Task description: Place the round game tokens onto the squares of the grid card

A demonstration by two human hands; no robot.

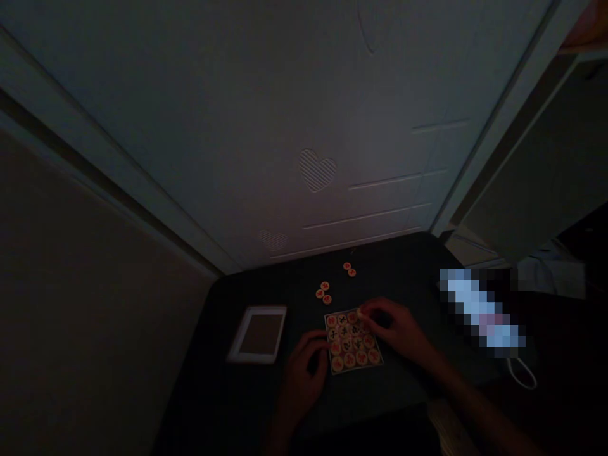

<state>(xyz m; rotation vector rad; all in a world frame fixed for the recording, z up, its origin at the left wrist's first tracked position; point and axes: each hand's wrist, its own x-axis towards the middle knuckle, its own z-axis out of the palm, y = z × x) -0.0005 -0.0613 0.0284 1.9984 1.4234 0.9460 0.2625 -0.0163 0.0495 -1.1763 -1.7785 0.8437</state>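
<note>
A small square board covered with several round pale game pieces marked in red and black lies on a dark table. My right hand reaches over the board's far right corner, fingertips pinched on one round piece. My left hand rests curled at the board's left edge, fingers touching the border. Three loose pieces lie beyond the board, and two more sit farther back.
A white-rimmed shallow box lid lies left of the board. A white cable and a blurred-out item sit at the table's right side. A pale wall with heart shapes rises right behind the table. The scene is very dark.
</note>
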